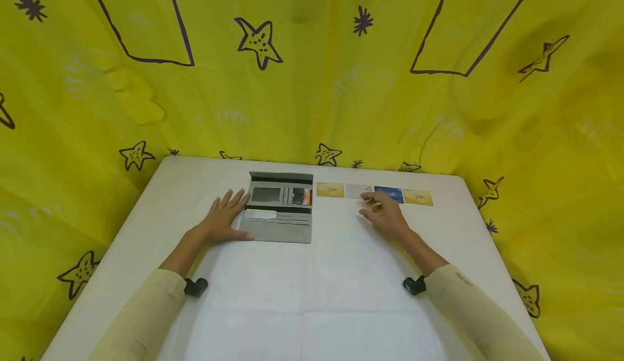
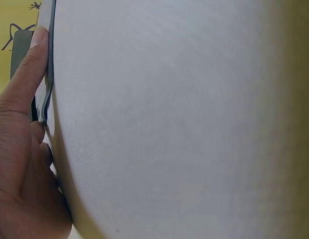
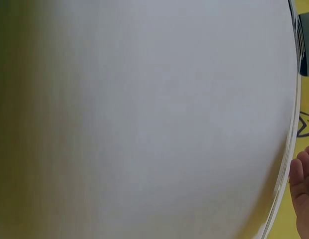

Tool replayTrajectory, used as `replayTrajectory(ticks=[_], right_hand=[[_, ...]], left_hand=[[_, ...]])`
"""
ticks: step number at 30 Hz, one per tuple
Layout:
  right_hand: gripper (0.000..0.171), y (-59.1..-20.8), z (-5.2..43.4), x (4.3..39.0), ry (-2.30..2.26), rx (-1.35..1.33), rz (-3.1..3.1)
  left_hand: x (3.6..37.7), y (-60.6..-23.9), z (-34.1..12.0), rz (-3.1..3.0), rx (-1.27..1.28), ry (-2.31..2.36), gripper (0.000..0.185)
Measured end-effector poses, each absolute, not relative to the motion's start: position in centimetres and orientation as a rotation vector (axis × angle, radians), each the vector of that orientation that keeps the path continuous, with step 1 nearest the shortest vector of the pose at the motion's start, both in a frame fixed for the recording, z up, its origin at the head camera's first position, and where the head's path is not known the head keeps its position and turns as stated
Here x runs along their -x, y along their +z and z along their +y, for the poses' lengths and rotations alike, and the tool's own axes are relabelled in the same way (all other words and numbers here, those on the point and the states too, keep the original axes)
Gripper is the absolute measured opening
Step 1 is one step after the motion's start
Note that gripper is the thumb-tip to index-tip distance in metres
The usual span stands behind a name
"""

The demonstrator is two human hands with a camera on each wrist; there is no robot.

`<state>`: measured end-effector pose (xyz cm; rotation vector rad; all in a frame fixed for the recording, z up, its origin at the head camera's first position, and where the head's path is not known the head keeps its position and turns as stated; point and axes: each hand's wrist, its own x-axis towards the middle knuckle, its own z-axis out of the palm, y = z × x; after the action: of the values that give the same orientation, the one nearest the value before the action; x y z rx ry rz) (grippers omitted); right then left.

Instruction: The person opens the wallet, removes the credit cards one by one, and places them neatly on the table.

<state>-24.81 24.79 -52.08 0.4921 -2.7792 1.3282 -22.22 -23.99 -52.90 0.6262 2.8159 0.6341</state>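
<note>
1. Left hand (image 1: 225,219) flat on the table (image 1: 312,296), fingers straight and spread, fingertips touching the near-left edge of the open grey wallet (image 1: 279,207) — pressing, not gripping. Left wrist view: thumb (image 2: 26,74) laid along the wallet's edge, same story.
2. Right hand (image 1: 385,213) low over the row of loose cards, fingers loosely bent, tips at the white card (image 1: 358,189) and over the near edge of the blue card (image 1: 390,193). No pinch visible; cannot tell whether a card is already lifted.
3. Row just right of the wallet, beyond the right hand's knuckles: gold card (image 1: 330,189), white, blue, second gold card (image 1: 418,197) — edges touching or nearly so.
4. Risk — flat cards on a smooth top, nothing to get a nail under. Likely to skid away from the fingertips rather than rise.
5. Risk — neighbours so close that a drag on the white card probably nudges the gold or blue one out of line, or picks up two.
6. Risk — wallet held only by light fingertip pressure at one side; a push into a slot from the right could pivot or slide it toward the left hand.
7. Slots on the wallet partly filled already; a tight slot could buckle a card.
</note>
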Motion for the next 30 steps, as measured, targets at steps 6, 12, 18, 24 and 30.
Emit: replayTrajectory(ticks=[6, 12, 18, 24, 30], right_hand=[[0.042, -52.1, 23.3, 24.4, 1.363, -0.543, -2.770], [0.042, -52.1, 22.1, 24.2, 1.371, -0.604, -2.766], [0.043, -52.3, 20.9, 24.0, 1.373, -0.642, -2.775], [0.044, -52.2, 19.6, 23.7, 1.370, -0.679, -2.796], [0.043, -52.4, 18.5, 23.6, 1.420, -0.695, -2.801]], left_hand=[[22.3, -53.1, -24.1, 2.817, -0.616, 0.622, 0.121], [22.3, -53.2, -24.1, 2.811, -0.621, 0.629, 0.121], [22.3, -53.2, -24.1, 2.817, -0.625, 0.619, 0.121], [22.4, -53.2, -24.2, 2.820, -0.629, 0.622, 0.121], [22.4, -53.2, -24.2, 2.818, -0.625, 0.620, 0.121]])
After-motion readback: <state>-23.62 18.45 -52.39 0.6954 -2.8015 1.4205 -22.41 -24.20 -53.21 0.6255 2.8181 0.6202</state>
